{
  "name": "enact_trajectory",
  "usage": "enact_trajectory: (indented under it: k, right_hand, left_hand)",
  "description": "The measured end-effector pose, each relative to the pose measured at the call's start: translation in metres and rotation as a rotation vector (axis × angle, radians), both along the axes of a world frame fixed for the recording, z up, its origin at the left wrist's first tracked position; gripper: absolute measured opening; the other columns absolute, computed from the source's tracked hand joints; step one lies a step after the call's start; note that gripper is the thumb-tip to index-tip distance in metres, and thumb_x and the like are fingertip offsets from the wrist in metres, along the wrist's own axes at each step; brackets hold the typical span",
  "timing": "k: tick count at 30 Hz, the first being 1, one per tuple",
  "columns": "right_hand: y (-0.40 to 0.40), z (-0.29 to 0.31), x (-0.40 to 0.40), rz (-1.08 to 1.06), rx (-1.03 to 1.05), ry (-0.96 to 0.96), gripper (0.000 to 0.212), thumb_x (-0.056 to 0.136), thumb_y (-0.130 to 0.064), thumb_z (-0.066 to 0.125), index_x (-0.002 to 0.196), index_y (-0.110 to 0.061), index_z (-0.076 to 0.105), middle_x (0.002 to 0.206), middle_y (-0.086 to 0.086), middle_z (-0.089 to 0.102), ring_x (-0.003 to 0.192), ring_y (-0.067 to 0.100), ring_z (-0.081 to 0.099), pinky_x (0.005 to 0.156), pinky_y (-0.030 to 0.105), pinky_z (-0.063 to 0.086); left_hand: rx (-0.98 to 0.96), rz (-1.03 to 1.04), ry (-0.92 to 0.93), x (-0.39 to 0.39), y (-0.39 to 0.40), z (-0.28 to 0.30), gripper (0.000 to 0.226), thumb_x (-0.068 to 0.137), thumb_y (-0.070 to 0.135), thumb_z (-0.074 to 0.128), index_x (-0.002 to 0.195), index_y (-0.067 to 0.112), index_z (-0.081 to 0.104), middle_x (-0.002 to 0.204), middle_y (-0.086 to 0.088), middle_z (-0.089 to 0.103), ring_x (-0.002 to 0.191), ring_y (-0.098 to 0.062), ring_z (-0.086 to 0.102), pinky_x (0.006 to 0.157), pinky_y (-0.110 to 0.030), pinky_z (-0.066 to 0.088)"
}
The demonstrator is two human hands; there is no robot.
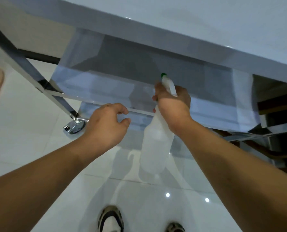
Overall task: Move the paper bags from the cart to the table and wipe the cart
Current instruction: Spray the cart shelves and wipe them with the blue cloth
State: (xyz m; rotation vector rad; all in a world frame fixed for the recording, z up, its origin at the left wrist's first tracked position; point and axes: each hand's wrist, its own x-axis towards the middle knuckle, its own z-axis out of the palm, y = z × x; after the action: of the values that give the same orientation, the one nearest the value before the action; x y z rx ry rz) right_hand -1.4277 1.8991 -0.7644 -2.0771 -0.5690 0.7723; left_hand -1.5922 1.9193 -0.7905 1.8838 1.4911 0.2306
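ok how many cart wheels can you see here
1. A single chrome caster wheel sits on the floor at the foot of the cart's left leg, just left of the left hand. The other wheels may be hidden by the shelves and arms.

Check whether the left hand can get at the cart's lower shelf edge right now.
Probably yes. The left hand holds nothing and hovers right by the front edge of the lower shelf, with nothing between them. The right hand holds the spray bottle off to its side.
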Motion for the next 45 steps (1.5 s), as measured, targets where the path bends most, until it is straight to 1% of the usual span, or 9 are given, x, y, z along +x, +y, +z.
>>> enact_trajectory:
  k: [6, 16, 21, 24, 31, 36, 38, 42, 45]
  right_hand:
    - [-0.036, 0.007, 0.053, -0.044, 0.049, -0.043, 0.042, 0.088, -0.048, 0.063, 0.063, -0.016, 0.056, 0.077, 0.024, 0.068, 0.074, 0.044, 0.067, 0.067, 0.057, 0.057]
    - [-0.104, 0.002, 0.13, -0.192, 0.089, -0.022, 0.038, 0.093, -0.042, 0.066, 0.063, -0.024, 0.051, 0.082, 0.02, 0.071, 0.078, 0.039, 0.07, 0.075, 0.055, 0.059]
    - [-0.131, -0.006, 0.169, -0.239, 0.092, -0.014, 0.032, 0.087, -0.044, 0.069, 0.063, -0.023, 0.063, 0.069, 0.012, 0.069, 0.072, 0.036, 0.07, 0.069, 0.054, 0.06]
    - [-0.144, -0.009, 0.189, -0.283, 0.113, 0.014, 0.029, 0.084, -0.044, 0.07, 0.063, -0.025, 0.065, 0.072, 0.007, 0.071, 0.074, 0.033, 0.071, 0.069, 0.053, 0.061]
    - [-0.178, -0.021, 0.199, -0.222, 0.16, -0.118, 0.036, 0.096, -0.034, 0.064, 0.063, -0.023, 0.056, 0.075, 0.017, 0.068, 0.071, 0.035, 0.069, 0.068, 0.052, 0.06]
    - [-0.208, -0.056, 0.184, -0.13, 0.244, -0.103, 0.026, 0.096, -0.031, 0.065, 0.078, -0.014, 0.06, 0.08, 0.005, 0.062, 0.076, 0.028, 0.062, 0.063, 0.044, 0.056]
    - [-0.225, -0.083, 0.174, -0.088, 0.263, -0.114, 0.027, 0.097, -0.034, 0.065, 0.073, -0.023, 0.057, 0.079, -0.007, 0.062, 0.077, 0.018, 0.063, 0.062, 0.034, 0.054]
    - [-0.242, -0.152, 0.158, -0.076, 0.189, -0.128, 0.021, 0.097, -0.046, 0.059, 0.077, -0.042, 0.053, 0.086, -0.023, 0.059, 0.083, 0.006, 0.064, 0.061, 0.028, 0.06]
    - [-0.238, -0.199, 0.152, -0.095, 0.185, -0.15, 0.02, 0.096, -0.047, 0.06, 0.077, -0.042, 0.057, 0.082, -0.017, 0.062, 0.075, 0.012, 0.066, 0.062, 0.034, 0.061]
  left_hand:
    - [0.016, -0.11, 0.022, 0.048, -0.018, -0.003, 0.026, 0.093, 0.031, 0.066, 0.119, 0.026, 0.067, 0.124, 0.001, 0.064, 0.113, -0.02, 0.059, 0.087, -0.026, 0.04]
    - [-0.007, -0.222, 0.0, 0.119, -0.066, -0.002, 0.033, 0.092, 0.029, 0.068, 0.125, 0.027, 0.064, 0.127, 0.001, 0.06, 0.116, -0.021, 0.056, 0.089, -0.024, 0.039]
    - [-0.012, -0.228, -0.004, 0.148, -0.09, -0.005, 0.034, 0.093, 0.029, 0.067, 0.127, 0.027, 0.064, 0.129, 0.003, 0.06, 0.117, -0.018, 0.055, 0.089, -0.025, 0.038]
    - [-0.019, -0.226, 0.006, 0.164, -0.103, -0.008, 0.033, 0.093, 0.029, 0.066, 0.126, 0.026, 0.064, 0.127, 0.002, 0.06, 0.116, -0.018, 0.055, 0.088, -0.026, 0.038]
    - [-0.077, -0.21, -0.019, 0.186, -0.137, -0.036, 0.031, 0.091, 0.028, 0.069, 0.123, 0.027, 0.066, 0.125, 0.005, 0.059, 0.114, -0.015, 0.055, 0.09, -0.025, 0.039]
    - [-0.094, -0.266, 0.005, 0.189, -0.155, -0.083, 0.029, 0.091, 0.03, 0.069, 0.12, 0.028, 0.066, 0.126, 0.006, 0.061, 0.114, -0.015, 0.057, 0.094, -0.026, 0.041]
    - [-0.094, -0.279, 0.008, 0.188, -0.157, -0.106, 0.029, 0.092, 0.031, 0.068, 0.121, 0.028, 0.066, 0.126, 0.008, 0.061, 0.114, -0.015, 0.056, 0.093, -0.026, 0.041]
    - [-0.068, -0.323, 0.025, 0.183, -0.158, -0.163, 0.029, 0.092, 0.028, 0.067, 0.121, 0.028, 0.066, 0.127, 0.009, 0.061, 0.115, -0.014, 0.056, 0.093, -0.023, 0.039]
    - [-0.039, -0.35, 0.003, 0.178, -0.157, -0.206, 0.025, 0.093, 0.026, 0.066, 0.119, 0.027, 0.067, 0.123, 0.011, 0.062, 0.109, -0.011, 0.057, 0.088, -0.019, 0.037]
